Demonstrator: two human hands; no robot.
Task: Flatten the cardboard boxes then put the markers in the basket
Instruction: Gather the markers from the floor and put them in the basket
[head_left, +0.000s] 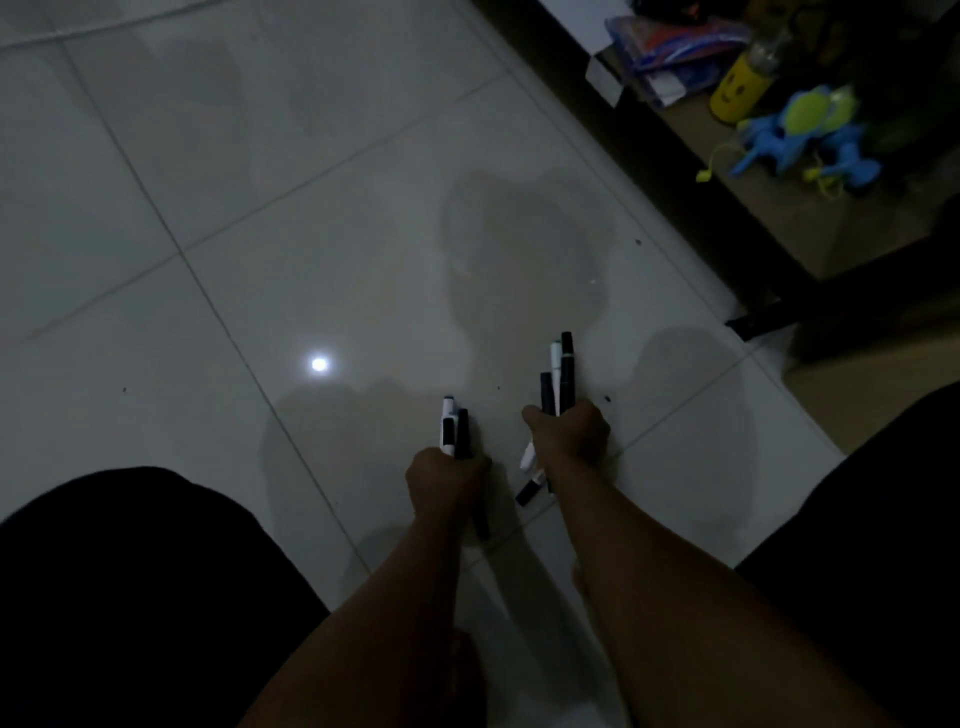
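Observation:
Both my hands hold bundles of black and white markers low over the pale tiled floor. My left hand grips a small bunch of markers whose tips point away from me. My right hand grips a larger bunch of markers that stick out ahead of the fist, with their other ends showing below it beside my wrist. No basket or cardboard box from the task can be told apart in this dim view.
A dark-framed low shelf runs along the upper right. On it lie a blue and green toy, a yellow smiley bottle and a coloured packet. My dark-clothed knees fill the lower left and lower right.

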